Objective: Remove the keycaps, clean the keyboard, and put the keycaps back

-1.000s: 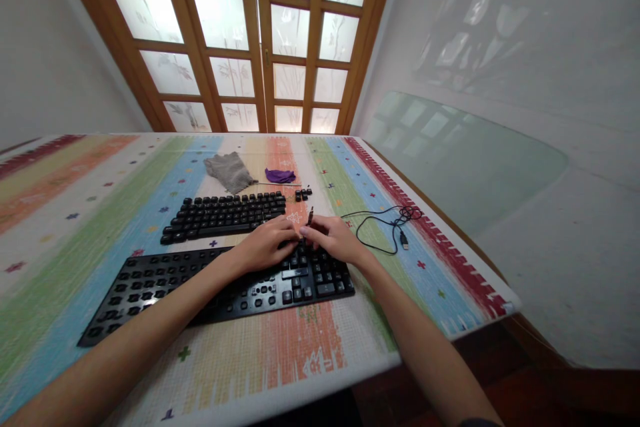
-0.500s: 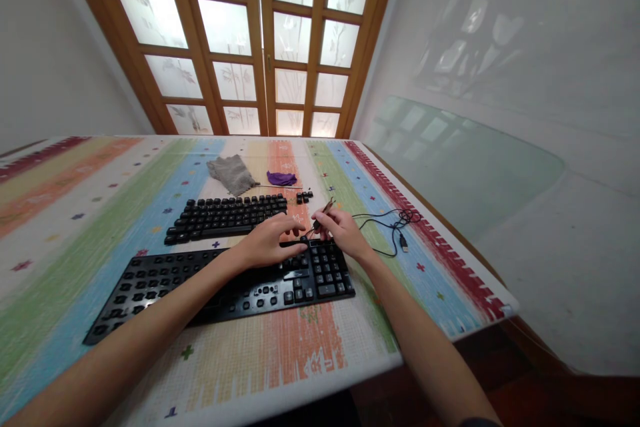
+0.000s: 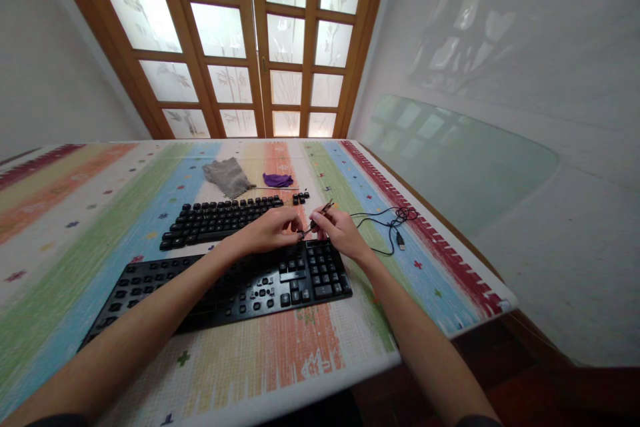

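Observation:
A black keyboard [image 3: 315, 298] lies across the striped tablecloth, many keycaps gone from its left and middle parts, while its right block still bears keys. Above its back edge my right hand [image 3: 343, 233] is closed round a slim dark keycap puller [image 3: 323, 210], its forked end pointing up and away. My left hand [image 3: 274, 228] is closed beside it, thumb and fingertips pinching a small black keycap [image 3: 301, 234] at the puller's lower end. Part of the keyboard is hidden under my left forearm.
Loose black keycaps [image 3: 215, 220] stand in rows behind the keyboard, with several more [image 3: 301, 197] to the right. Farther back lie a grey cloth [image 3: 229, 177], a purple cloth [image 3: 278, 180] and a thin rod [image 3: 275, 188]. A coiled USB cable [image 3: 400, 217] lies at right.
The keycap at the puller's tip has come up off the keyboard's back row. My left fingers, apart before, have closed on it. The view has shifted slightly.

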Tool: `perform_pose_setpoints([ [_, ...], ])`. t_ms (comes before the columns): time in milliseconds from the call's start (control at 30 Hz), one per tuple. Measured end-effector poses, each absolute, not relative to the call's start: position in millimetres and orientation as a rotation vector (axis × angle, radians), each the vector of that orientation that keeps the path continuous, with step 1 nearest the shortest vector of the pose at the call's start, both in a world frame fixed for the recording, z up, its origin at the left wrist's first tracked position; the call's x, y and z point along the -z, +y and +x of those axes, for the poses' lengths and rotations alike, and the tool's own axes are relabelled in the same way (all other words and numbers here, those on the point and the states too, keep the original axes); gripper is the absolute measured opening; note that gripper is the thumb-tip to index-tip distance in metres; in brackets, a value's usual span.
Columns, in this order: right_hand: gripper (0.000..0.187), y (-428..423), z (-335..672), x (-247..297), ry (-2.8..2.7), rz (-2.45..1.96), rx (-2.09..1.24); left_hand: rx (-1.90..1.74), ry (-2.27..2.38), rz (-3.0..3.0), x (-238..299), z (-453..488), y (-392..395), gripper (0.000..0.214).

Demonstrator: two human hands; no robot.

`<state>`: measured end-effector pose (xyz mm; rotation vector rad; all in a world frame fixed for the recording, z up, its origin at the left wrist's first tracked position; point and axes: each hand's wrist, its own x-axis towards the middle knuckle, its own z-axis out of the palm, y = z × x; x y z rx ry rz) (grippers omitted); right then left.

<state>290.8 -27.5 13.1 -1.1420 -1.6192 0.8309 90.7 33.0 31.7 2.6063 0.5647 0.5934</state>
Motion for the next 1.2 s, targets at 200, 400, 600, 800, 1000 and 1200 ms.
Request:
perform_pose_setpoints([
  [200, 0.043, -26.2, 292.2, -13.5, -1.627, -1.173, -0.756, -0.556, 0.546, 2.543, -35.2, 95.5, 44.4, 0.014],
  [400, 0.037, -27.8, 293.7, -15.4, -1.631, -1.148, -0.751, -0.504, 0.537, 2.520, -26.4, 93.7, 43.0, 0.021],
  [600, 0.037, -26.0, 297.4, -13.5, -1.570, -1.209, -0.670, -0.524, 0.565, 2.762, -23.7, 90.6, 53.2, 0.023],
  [800, 0.040, -24.9, 297.2, -13.0, -1.508, -1.227, -0.634, -0.534, 0.654, 2.941, -36.7, 81.4, 63.3, 0.026],
  [1000, 0.037, -25.1, 296.8, -12.8, -1.506, -1.224, -0.607, -0.665, 0.858, 2.866, -36.0, 76.6, 90.9, 0.022],
  [1200, 0.033, -25.2, 297.6, -11.5, -1.520, -1.232, -0.591, -0.338, 0.820, 2.975, -27.0, 93.0, 99.3, 0.016],
])
